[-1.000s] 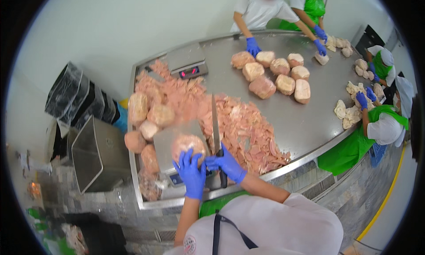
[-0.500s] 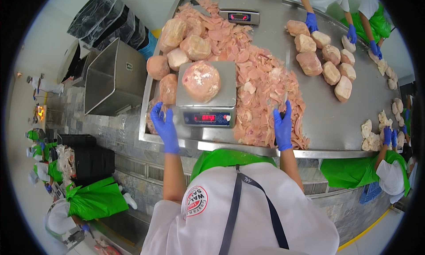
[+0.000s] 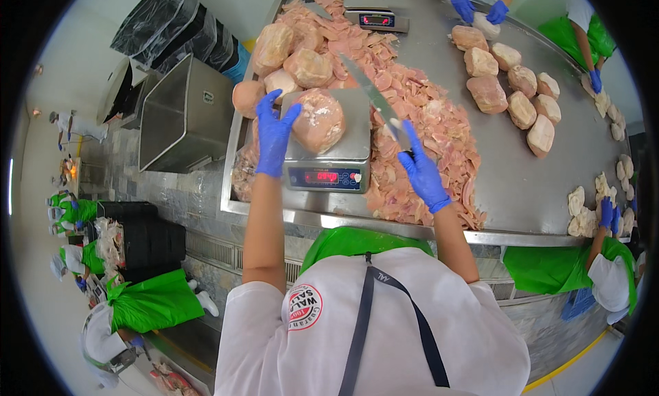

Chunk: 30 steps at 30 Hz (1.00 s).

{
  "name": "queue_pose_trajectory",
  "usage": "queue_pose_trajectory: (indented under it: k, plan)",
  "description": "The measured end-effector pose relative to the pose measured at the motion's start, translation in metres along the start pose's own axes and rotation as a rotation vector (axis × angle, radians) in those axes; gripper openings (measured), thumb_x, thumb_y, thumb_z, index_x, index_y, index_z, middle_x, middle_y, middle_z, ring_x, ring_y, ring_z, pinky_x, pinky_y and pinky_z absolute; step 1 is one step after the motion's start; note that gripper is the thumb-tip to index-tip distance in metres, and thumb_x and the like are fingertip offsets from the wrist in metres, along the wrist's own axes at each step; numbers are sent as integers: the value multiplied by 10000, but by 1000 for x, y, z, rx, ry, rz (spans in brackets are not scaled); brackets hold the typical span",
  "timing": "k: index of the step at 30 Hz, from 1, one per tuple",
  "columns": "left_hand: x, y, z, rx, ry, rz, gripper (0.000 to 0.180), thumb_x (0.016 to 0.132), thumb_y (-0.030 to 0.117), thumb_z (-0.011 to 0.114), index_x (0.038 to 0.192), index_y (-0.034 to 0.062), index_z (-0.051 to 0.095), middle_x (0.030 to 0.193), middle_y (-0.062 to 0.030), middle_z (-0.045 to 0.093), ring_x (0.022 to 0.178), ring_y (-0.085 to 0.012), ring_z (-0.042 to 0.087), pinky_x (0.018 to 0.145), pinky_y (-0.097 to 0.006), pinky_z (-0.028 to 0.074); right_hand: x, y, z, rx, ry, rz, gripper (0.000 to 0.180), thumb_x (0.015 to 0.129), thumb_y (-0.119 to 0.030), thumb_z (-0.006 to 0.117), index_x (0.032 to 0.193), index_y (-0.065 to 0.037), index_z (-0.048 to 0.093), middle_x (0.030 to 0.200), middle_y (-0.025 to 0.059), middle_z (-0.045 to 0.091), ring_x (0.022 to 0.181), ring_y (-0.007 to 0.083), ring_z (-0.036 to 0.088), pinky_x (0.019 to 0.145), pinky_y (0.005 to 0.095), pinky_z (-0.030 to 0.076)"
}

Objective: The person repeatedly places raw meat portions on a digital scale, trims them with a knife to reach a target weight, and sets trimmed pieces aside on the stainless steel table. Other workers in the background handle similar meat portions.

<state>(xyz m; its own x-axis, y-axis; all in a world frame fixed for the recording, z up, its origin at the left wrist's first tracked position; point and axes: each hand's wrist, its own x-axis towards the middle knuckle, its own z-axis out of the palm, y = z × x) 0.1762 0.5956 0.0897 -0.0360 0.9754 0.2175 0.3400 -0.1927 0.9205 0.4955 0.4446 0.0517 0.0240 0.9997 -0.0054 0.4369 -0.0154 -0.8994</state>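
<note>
A rounded lump of pale pink meat (image 3: 318, 123) rests on the steel pan of a digital scale (image 3: 325, 177) with a lit red display. My left hand (image 3: 274, 136), in a blue glove, is at the lump's left edge with thumb and fingers spread; whether it touches the meat I cannot tell. In my blue-gloved right hand (image 3: 424, 174) is a long knife (image 3: 371, 92), its blade slanting up and left over the pile of thin meat slices (image 3: 439, 138). More meat lumps (image 3: 307, 68) are heaped behind and left of the scale.
The steel table (image 3: 508, 207) has a raised rim. A second scale (image 3: 377, 19) and another knife (image 3: 316, 7) lie at the far side. Several trimmed lumps (image 3: 522, 81) sit to the right, where co-workers' gloved hands (image 3: 497, 13) work. A steel bin (image 3: 180, 118) stands at left.
My left hand has moved up to the lump's side. My right hand has risen leftward, bringing the knife blade into plain view. The far co-worker's hands have come together on a pale lump.
</note>
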Motion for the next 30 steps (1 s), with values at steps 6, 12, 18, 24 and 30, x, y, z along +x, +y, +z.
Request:
queue_pose_trajectory:
  k: [6, 12, 18, 24, 30]
  plan:
    - [5, 10, 27, 323, -366, -23, 1075, 628, 346, 948, 1478, 13, 382, 1438, -206, 473, 1348, -314, 455, 1129, -396, 381, 2, -11, 13, 4, -99, -81, 700, 1015, -382, 547, 1604, -241, 197, 899, 205, 690, 802, 379, 687, 745, 445, 520]
    - [-9, 22, 35, 152, -498, -81, 1071, 627, 294, 955, 1484, 1, 384, 1440, -172, 491, 1358, -270, 456, 1136, -372, 373, 16, -27, 27, -198, -130, 24, 805, 978, -516, 545, 1600, -185, 156, 900, 216, 702, 780, 414, 680, 722, 484, 529]
    - [1, 29, 32, 26, -599, -129, 1128, 599, 270, 948, 1503, -14, 336, 1465, -174, 463, 1375, -270, 442, 1138, -382, 370, 59, -25, 32, -137, -195, -147, 730, 988, -533, 504, 1563, -154, 263, 1075, 269, 691, 989, 447, 667, 857, 488, 520]
    - [10, 18, 36, 192, -661, -14, 1048, 646, 294, 923, 1485, 1, 367, 1442, -147, 469, 1352, -253, 429, 1155, -384, 333, 104, -31, 37, 24, -244, -95, 701, 991, -549, 495, 1526, -116, 361, 1228, 271, 645, 1123, 429, 627, 951, 459, 491]
    - [-24, 18, 45, -143, -507, -102, 870, 773, 248, 853, 1473, 9, 395, 1436, -130, 492, 1308, -238, 488, 1111, -352, 401, 96, -3, 54, 551, -48, 194, 693, 998, -545, 519, 1502, -81, 415, 1093, 101, 650, 925, 231, 621, 768, 360, 495]
